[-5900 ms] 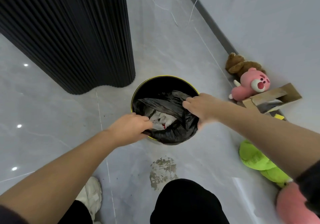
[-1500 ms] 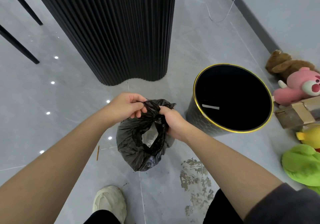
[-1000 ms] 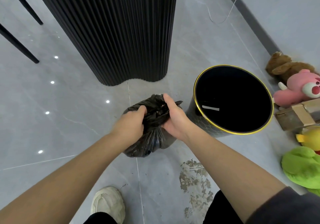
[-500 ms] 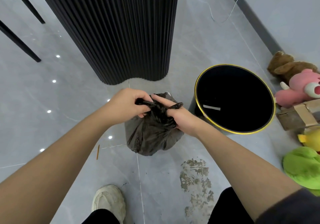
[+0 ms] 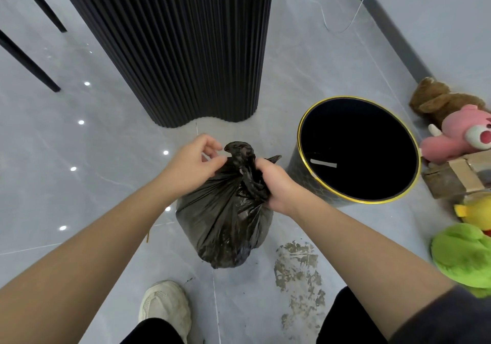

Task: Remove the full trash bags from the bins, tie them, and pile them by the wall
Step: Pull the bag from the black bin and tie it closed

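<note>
A full black trash bag (image 5: 225, 218) hangs above the grey floor in front of me, its neck twisted into a knot with a short tail sticking up. My right hand (image 5: 276, 181) grips the twisted neck from the right. My left hand (image 5: 195, 161) pinches the bag's plastic just left of the knot, thumb and fingertips together. To the right stands the black bin with a gold rim (image 5: 305, 141), open and dark inside, with only a small white strip visible.
A tall black ribbed column (image 5: 172, 46) stands behind the bag. Soft toys (image 5: 462, 133) and a cardboard box (image 5: 457, 173) lie by the wall on the right, with a green toy (image 5: 465, 256) nearer. A stain (image 5: 297, 266) marks the floor. My shoe (image 5: 164, 306) is below the bag.
Earlier the bag sat in the bin; it came out and its mouth was gathered and twisted. Since half a second ago the knot stands tighter, with a tail poking up.
</note>
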Tool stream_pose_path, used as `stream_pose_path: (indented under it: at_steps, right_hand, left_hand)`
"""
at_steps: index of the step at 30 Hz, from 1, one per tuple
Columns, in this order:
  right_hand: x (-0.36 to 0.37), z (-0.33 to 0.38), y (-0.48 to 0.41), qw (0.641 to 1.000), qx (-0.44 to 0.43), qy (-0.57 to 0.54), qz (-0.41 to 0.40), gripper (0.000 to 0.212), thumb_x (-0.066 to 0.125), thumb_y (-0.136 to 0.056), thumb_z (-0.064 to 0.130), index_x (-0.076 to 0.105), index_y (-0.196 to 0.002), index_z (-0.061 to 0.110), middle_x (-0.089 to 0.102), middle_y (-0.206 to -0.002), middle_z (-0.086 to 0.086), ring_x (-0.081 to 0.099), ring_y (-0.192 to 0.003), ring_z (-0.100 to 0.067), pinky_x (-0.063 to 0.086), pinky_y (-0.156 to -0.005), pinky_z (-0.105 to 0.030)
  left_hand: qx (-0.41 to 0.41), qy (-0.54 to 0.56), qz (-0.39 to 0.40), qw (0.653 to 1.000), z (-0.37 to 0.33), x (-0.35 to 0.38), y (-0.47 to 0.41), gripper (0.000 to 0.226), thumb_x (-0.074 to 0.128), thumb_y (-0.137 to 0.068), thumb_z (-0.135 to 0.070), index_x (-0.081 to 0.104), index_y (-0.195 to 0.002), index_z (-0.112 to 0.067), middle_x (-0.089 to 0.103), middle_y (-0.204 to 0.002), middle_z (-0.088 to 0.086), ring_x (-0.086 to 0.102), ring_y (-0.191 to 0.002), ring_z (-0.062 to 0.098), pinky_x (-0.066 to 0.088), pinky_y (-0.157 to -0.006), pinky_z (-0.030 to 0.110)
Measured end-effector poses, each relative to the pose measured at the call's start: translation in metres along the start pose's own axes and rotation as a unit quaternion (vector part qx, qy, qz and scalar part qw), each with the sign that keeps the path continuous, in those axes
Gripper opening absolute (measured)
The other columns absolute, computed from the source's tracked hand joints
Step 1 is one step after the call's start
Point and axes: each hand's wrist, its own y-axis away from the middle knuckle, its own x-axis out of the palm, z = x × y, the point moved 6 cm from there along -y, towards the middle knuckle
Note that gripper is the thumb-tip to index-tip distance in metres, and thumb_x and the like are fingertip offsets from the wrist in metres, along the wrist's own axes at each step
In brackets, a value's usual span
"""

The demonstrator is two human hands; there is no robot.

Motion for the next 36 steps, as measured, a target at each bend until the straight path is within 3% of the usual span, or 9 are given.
stream_pose_path:
  at_steps: [4,8,16,19,26,28,32,34,36]
  right_hand:
    - [-0.002,0.003,0.001,0.999,0.016,-0.041,-0.019,0.031,0.038,-0.093,0.022,0.062,-0.086,0.004,0.070,-0.072,-0.013,0.064,-0.075,-0.027,0.053,-0.070,-0.035]
    - [0.000,0.009,0.002,0.999,0.017,-0.024,-0.019,0.032,0.041,-0.094,0.027,0.065,-0.090,0.006,0.068,-0.085,-0.014,0.064,-0.083,-0.027,0.053,-0.079,-0.038]
    - [-0.010,0.019,-0.002,1.000,0.015,-0.012,-0.001,0.041,0.039,-0.099,0.034,0.057,-0.122,0.006,0.062,-0.121,-0.016,0.062,-0.104,-0.028,0.052,-0.089,-0.041]
    - [-0.016,0.020,-0.004,0.999,0.023,-0.037,0.020,0.049,0.038,-0.099,0.043,0.052,-0.127,0.006,0.060,-0.127,-0.017,0.061,-0.111,-0.030,0.052,-0.089,-0.044]
    - [-0.029,0.034,-0.004,0.996,-0.062,0.069,0.000,0.054,0.045,-0.090,0.059,0.052,-0.127,0.019,0.063,-0.120,-0.013,0.066,-0.092,-0.023,0.056,-0.080,-0.039]
    - [-0.041,0.033,0.000,0.969,-0.095,0.212,-0.083,0.054,0.052,-0.091,0.047,0.044,-0.135,0.016,0.062,-0.114,-0.006,0.063,-0.089,-0.018,0.055,-0.069,-0.033]
    - [-0.049,0.018,-0.001,0.866,-0.111,0.470,-0.134,0.033,0.047,-0.088,0.030,0.054,-0.114,0.013,0.062,-0.120,-0.011,0.058,-0.108,-0.030,0.047,-0.097,-0.051]
    - [-0.040,0.009,-0.006,0.781,-0.126,0.605,-0.084,0.053,0.045,-0.087,0.044,0.048,-0.133,0.018,0.038,-0.150,-0.007,0.032,-0.138,-0.030,0.023,-0.113,-0.056]
    - [-0.022,0.000,-0.006,0.756,-0.159,0.635,-0.003,0.070,0.047,-0.088,0.058,0.027,-0.147,0.027,0.014,-0.159,0.003,0.001,-0.148,-0.025,-0.002,-0.114,-0.058]
  left_hand:
    - [0.020,-0.075,0.133,0.988,0.017,0.021,0.018,0.060,0.066,-0.070,-0.058,0.050,-0.118,-0.027,0.056,-0.115,-0.006,0.058,-0.097,0.011,0.047,-0.086,0.027]
    - [0.097,-0.237,0.111,0.960,0.014,0.051,0.019,0.110,0.061,-0.051,-0.079,0.027,-0.142,-0.026,0.034,-0.140,-0.007,0.031,-0.131,0.014,0.028,-0.111,0.038]
    - [0.026,-0.129,0.096,0.987,0.014,0.071,-0.004,0.015,0.070,-0.077,-0.040,0.056,-0.080,-0.035,0.057,-0.077,-0.019,0.059,-0.099,0.017,0.037,-0.095,0.038]
    - [-0.049,-0.033,0.140,0.988,0.026,0.080,-0.007,0.016,0.069,-0.079,-0.032,0.058,-0.067,-0.034,0.063,-0.072,-0.008,0.063,-0.088,0.021,0.048,-0.085,0.040]
    - [-0.161,0.097,0.155,0.970,0.042,0.090,0.001,0.034,0.055,-0.093,-0.035,0.069,-0.098,-0.005,0.070,-0.103,0.012,0.066,-0.095,0.025,0.049,-0.092,0.039]
    - [-0.191,0.121,0.137,0.964,0.048,0.088,0.003,0.041,0.052,-0.094,-0.038,0.068,-0.101,0.000,0.069,-0.105,0.016,0.066,-0.097,0.029,0.049,-0.092,0.039]
    - [-0.206,0.153,0.094,0.962,0.052,0.080,0.002,0.036,0.052,-0.094,-0.038,0.068,-0.101,-0.006,0.070,-0.106,0.013,0.066,-0.097,0.028,0.049,-0.097,0.042]
    - [-0.199,0.170,0.088,0.961,0.048,0.078,0.000,0.025,0.052,-0.095,-0.031,0.067,-0.101,-0.011,0.070,-0.107,0.012,0.066,-0.097,0.026,0.050,-0.094,0.040]
    - [-0.168,0.181,0.099,0.964,0.038,0.077,-0.003,0.016,0.051,-0.095,-0.022,0.064,-0.105,-0.017,0.068,-0.108,0.006,0.065,-0.094,0.019,0.052,-0.085,0.033]
